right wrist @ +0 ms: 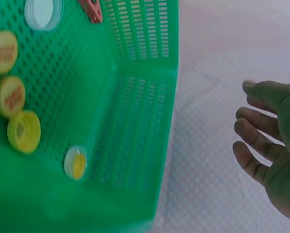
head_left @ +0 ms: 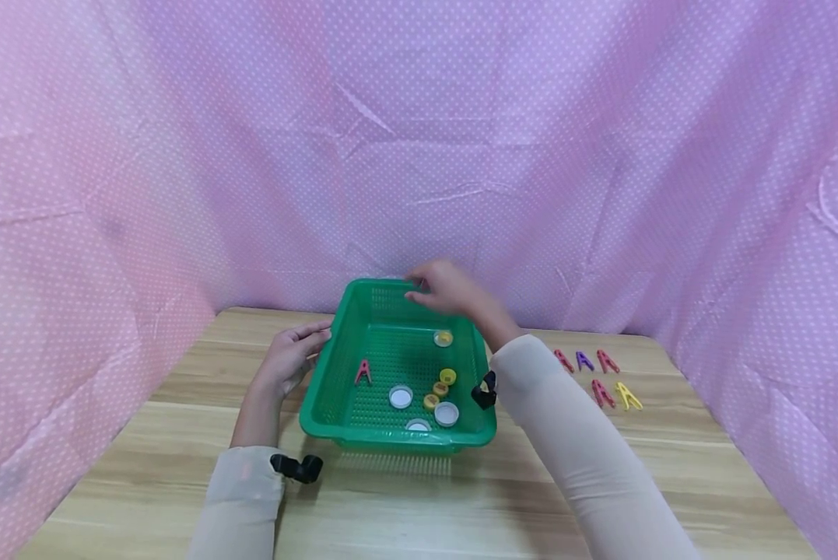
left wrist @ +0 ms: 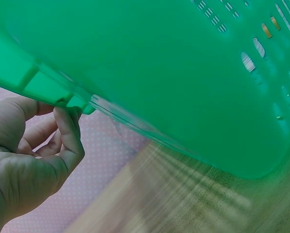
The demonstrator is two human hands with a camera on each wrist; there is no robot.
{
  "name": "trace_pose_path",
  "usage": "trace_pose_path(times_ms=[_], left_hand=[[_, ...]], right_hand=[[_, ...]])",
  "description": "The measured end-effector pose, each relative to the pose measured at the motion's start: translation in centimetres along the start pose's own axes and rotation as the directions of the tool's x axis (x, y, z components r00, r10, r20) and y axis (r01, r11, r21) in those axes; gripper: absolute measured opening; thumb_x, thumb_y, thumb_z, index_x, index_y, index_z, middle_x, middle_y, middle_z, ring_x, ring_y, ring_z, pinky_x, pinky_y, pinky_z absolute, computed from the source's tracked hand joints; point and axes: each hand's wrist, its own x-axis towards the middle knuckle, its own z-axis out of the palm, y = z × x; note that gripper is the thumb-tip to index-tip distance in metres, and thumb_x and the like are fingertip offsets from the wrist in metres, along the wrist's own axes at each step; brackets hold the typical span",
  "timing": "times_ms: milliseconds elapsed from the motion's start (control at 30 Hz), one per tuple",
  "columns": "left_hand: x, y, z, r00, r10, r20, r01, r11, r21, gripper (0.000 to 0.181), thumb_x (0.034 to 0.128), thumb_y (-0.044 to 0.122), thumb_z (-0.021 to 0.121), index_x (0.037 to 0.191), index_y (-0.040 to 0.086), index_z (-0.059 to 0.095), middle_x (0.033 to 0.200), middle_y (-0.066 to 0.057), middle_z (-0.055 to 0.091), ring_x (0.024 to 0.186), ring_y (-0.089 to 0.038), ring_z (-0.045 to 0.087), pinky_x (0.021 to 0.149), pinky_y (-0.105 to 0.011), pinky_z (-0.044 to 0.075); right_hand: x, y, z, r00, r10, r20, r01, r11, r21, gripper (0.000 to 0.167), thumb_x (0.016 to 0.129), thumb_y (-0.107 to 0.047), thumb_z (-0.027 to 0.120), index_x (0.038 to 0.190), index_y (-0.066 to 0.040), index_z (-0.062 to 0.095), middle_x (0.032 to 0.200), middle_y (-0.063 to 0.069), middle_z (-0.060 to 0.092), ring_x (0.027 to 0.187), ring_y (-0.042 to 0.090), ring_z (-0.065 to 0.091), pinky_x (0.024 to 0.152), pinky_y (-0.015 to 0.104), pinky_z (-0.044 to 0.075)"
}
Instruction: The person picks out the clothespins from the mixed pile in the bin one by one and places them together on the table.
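A green plastic basket (head_left: pixel 390 437) stands in the middle of the table in the head view. My left hand (head_left: pixel 289 362) pinches its rim on the left side, thumb and fingers meeting at the edge in the left wrist view. Over the far right part of the rim is my right hand (head_left: pixel 447 288); its fingers are loosely bent and hold nothing in the right wrist view (right wrist: pixel 276 141). Inside the basket lie a red clothespin (head_left: pixel 363 372), several white caps (head_left: pixel 401 397) and several yellow caps (head_left: pixel 447 376). One clear-white cap (right wrist: pixel 76 162) has something yellow in it.
To the right of the basket, several clothespins lie on the wooden table (head_left: pixel 671 443): red ones (head_left: pixel 603 393), a purple one (head_left: pixel 584 361) and a yellow one (head_left: pixel 629 396). A pink dotted curtain (head_left: pixel 461 155) hangs behind the table and along both sides.
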Motion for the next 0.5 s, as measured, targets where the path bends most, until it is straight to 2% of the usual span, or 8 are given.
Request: trace_pose_path(times_ms=[233, 500], left_hand=[[-0.1, 0.1, -0.1, 1.000, 0.000, 0.000, 0.000, 1.000, -0.002, 0.046, 0.1019, 0.016, 0.066, 0.141, -0.006, 0.056, 0.108, 0.004, 0.072, 0.091, -0.009, 0.067, 0.084, -0.027, 0.057], [0.0, 0.1, 0.1, 1.000, -0.004, -0.001, 0.004, 1.000, -0.015, 0.048, 0.1023, 0.015, 0.065, 0.143, -0.008, 0.053, 0.106, 0.004, 0.071, 0.090, -0.008, 0.067, 0.083, -0.026, 0.057]], right_hand=[[1.1, -0.8, 2.2, 0.999, -0.037, 0.021, 0.036, 0.999, 0.035, 0.035, 0.100, -0.020, 0.069, 0.129, 0.000, 0.068, 0.118, 0.012, 0.073, 0.107, 0.027, 0.069, 0.092, 0.036, 0.055], [2.0, -1.6, 4.5, 0.984, -0.040, 0.171, 0.035, 0.999, 0.030, 0.044, 0.102, -0.025, 0.067, 0.141, -0.005, 0.060, 0.141, 0.009, 0.062, 0.123, 0.025, 0.062, 0.103, 0.038, 0.050]])
